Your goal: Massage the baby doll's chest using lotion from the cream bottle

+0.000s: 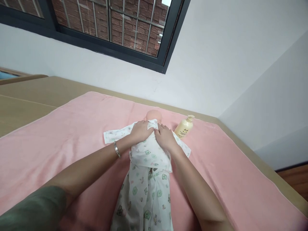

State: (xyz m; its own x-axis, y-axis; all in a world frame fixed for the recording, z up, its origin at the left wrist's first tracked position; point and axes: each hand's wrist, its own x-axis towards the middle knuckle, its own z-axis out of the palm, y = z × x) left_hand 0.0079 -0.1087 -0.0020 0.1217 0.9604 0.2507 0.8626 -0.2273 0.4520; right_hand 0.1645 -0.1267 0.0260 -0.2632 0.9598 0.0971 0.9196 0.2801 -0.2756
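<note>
A baby doll with a bare, smooth head (154, 116) lies on a pink blanket, its arms spread to both sides. It wears a white top (151, 155) and white trousers (146, 195), both printed with small green animals. My left hand (141, 131) rests over the doll's left-side shoulder in view. My right hand (165, 136) lies across the other shoulder, fingers stretched toward the head. Both thumbs nearly meet just below the collar. Each hand presses on the top with fingers laid out, and some fingertips are hidden by the hands themselves.
A pale yellow pump bottle (184, 126) leans on the pink blanket (96, 122), right of the doll. The blanket covers a wooden surface (31, 89) against a white wall (228, 41). A dark-framed window (134, 51) is above.
</note>
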